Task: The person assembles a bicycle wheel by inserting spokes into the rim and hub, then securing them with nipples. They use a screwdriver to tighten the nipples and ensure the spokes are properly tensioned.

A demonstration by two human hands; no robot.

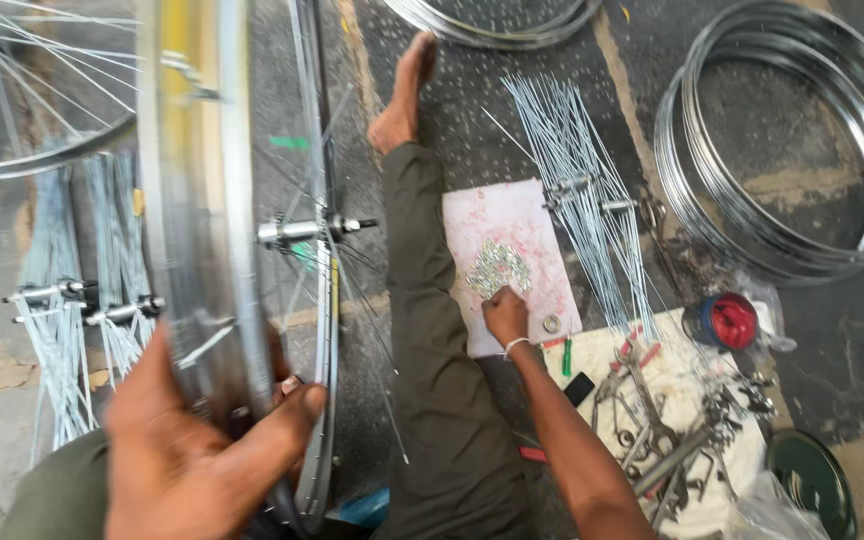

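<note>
Left hand (187,455) sits low in the frame, close to the camera and blurred, wrapped around the shiny chrome bicycle wheel rim (197,200) standing upright on edge. Thumb on the near side, fingers curled behind the rim, so the rim runs straight through the grip. Hand is clamped on it, not spread. The wheel's silver axle hub (307,231) pokes out to the right, above the hand, thin spokes fanning from it.

Right hand (505,316) is stretched out well apart from the wheel, past the outstretched leg in olive trousers (432,330). It rests on a white and pink stained cloth sheet (512,225) lying flat on the floor. Fingertips are bunched together at the lower edge of a small heap of silver spoke nipples (497,266), touching it; whether any are actually pinched, cannot tell. A small metal ring washer (551,323) lies just beside the hand on the right.

Right of the sheet: a bundle of loose silver spokes (577,180), a stack of bare chrome rims (782,140), and a pile of wrenches and pliers (667,420).
</note>
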